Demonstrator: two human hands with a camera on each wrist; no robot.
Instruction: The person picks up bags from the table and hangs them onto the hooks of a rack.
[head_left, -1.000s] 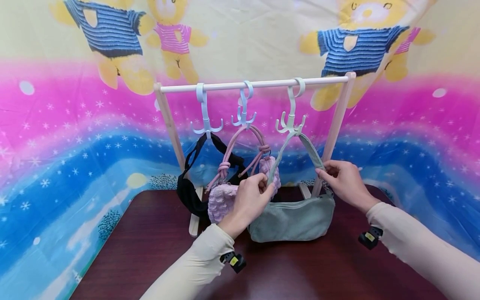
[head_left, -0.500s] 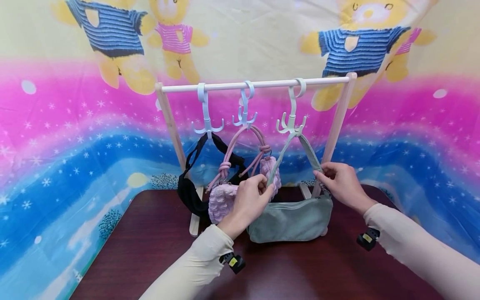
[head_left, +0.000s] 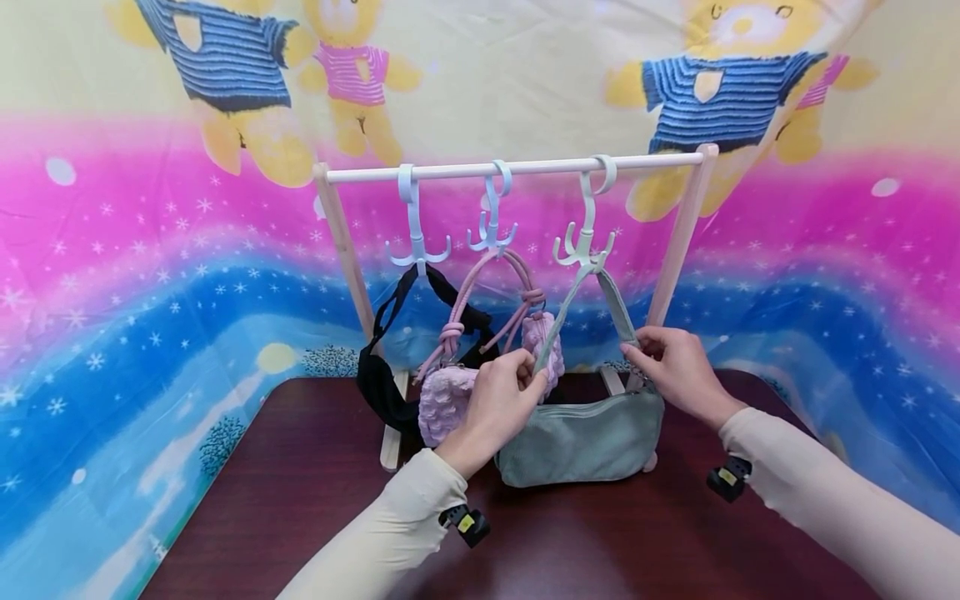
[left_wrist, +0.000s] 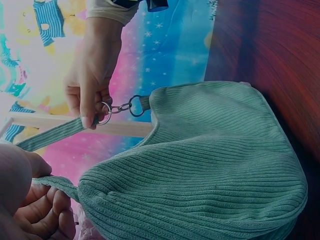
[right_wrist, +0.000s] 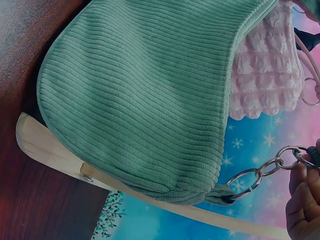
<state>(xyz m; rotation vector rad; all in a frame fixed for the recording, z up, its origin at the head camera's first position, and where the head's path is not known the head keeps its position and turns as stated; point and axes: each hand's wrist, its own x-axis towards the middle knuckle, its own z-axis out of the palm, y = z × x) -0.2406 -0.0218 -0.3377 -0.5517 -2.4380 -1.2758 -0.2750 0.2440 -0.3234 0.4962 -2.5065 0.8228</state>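
A sage-green corduroy handbag hangs by its strap from a pale green hook on the rack. My left hand pinches the strap's left side just above the bag. With thumb and fingers, my right hand pinches the strap's right end; in the left wrist view, a metal chain links that end to the bag. Behind my left hand hangs a pink puffy bag, partly hidden, its knotted cord handle on a blue hook.
A wooden rack stands on the dark red table. A black bag hangs on the leftmost light blue hook. Behind everything is a cloth printed with bears and snowflakes.
My right hand has shifted a little left and down with the strap end, and the green handbag's right end has moved slightly left. My left hand has stayed in place.
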